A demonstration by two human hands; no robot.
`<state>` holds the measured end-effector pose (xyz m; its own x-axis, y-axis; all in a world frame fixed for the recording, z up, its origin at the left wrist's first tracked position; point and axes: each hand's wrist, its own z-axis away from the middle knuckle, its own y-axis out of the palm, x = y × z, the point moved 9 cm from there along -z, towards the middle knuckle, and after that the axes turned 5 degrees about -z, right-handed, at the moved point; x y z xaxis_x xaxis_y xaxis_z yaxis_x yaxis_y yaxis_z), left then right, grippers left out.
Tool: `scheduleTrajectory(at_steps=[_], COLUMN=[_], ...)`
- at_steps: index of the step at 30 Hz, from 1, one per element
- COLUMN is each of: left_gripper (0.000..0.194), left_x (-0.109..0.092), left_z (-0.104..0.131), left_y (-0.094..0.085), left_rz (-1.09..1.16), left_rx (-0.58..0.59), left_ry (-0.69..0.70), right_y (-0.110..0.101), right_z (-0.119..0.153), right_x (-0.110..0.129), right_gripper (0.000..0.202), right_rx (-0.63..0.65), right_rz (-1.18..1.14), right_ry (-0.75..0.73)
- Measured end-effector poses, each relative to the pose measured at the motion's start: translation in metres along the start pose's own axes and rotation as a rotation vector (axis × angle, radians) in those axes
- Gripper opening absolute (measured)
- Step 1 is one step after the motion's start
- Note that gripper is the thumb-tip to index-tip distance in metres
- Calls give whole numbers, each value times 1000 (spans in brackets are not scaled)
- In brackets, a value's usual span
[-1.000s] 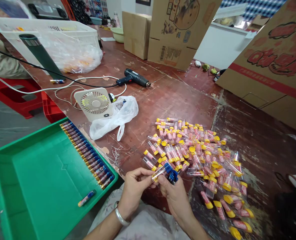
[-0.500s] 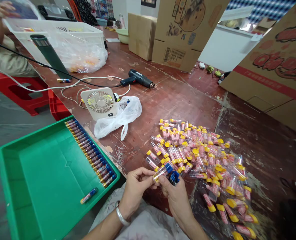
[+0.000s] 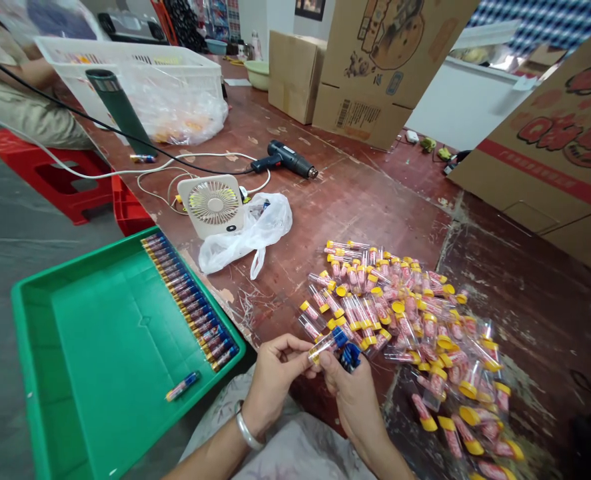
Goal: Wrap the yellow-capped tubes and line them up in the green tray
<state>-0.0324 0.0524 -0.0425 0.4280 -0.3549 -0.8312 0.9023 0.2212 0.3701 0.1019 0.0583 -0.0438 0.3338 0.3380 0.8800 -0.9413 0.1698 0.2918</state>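
Close to my lap, my left hand (image 3: 281,368) pinches the near end of a small tube (image 3: 324,345), which has a printed sleeve with a blue end. The thumb of my right hand (image 3: 349,393) presses on the same tube. A bunch of dark blue film sleeves (image 3: 350,358) is tucked in my right hand's fingers. Just beyond lies a heap of clear tubes (image 3: 405,313) with yellow caps and pink contents. To the left, a green tray (image 3: 100,340) bears a row of sleeved tubes (image 3: 190,297) along its right side, and one loose sleeved tube (image 3: 182,387).
A heat gun (image 3: 286,159), a small fan (image 3: 214,205) and a white plastic bag (image 3: 248,233) lie on the table, with cables behind. A white crate (image 3: 190,80) and cardboard boxes (image 3: 360,100) stand further back. Another person (image 3: 35,100) sits at the far left.
The whole view has shifted a little, with things sitting slightly further right. Both hands keep their hold on the tube. The other person's arm at the far left has lowered.
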Motion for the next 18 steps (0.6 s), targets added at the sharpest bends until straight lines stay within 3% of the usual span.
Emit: scheduleTrajectory(at_steps=[3, 7, 10, 13, 16, 18], left_gripper=[21, 25, 27, 35, 37, 36], left_x=[-2, -7, -14, -27, -40, -40], left_z=[2, 11, 15, 18, 21, 24], left_y=[0, 7, -11, -63, -157, -218], left_rz=[24, 125, 77, -135, -542, -700], left_rx=[60, 255, 290, 295, 113, -13], left_ry=[-3, -45, -61, -61, -54, -71], right_y=[1, 3, 15, 27, 24, 19], right_z=[0, 1, 5, 10, 12, 14], right_x=[0, -4, -10, -8, -4, -7], right_gripper=[34, 31, 32, 45, 44, 37], right_rx=[2, 1, 91, 227, 274, 282], right_rz=[20, 86, 148, 195, 154, 76], right_ry=[-19, -25, 8, 22, 101, 223])
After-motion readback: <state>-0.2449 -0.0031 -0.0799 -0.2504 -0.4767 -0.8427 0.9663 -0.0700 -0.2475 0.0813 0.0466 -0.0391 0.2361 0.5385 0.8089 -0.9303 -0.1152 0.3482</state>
